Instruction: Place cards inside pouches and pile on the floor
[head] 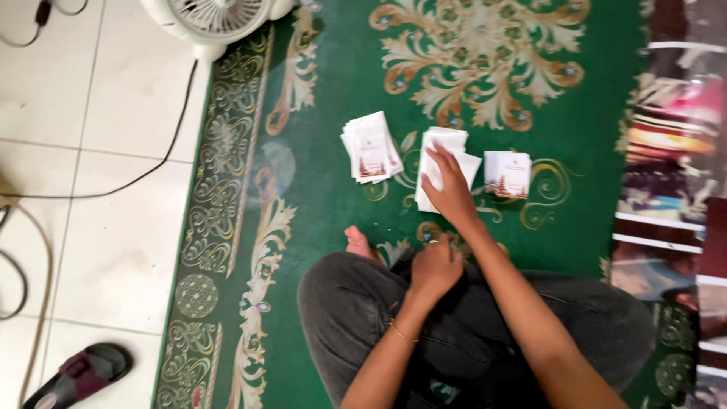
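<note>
Three stacks of white cards lie on the green patterned carpet (318,189): left stack (370,148), middle stack (443,163), right stack (507,174). Right hand (450,191) rests on the middle stack, fingers flat and slightly spread. Left hand (435,268) curled near the lap; contents not discernible. Judgement: press lightly and slide off only the top card so the stack stays square. Fan (216,19) and sandal (79,373) cut off by the frame; card print too small to read.
</note>
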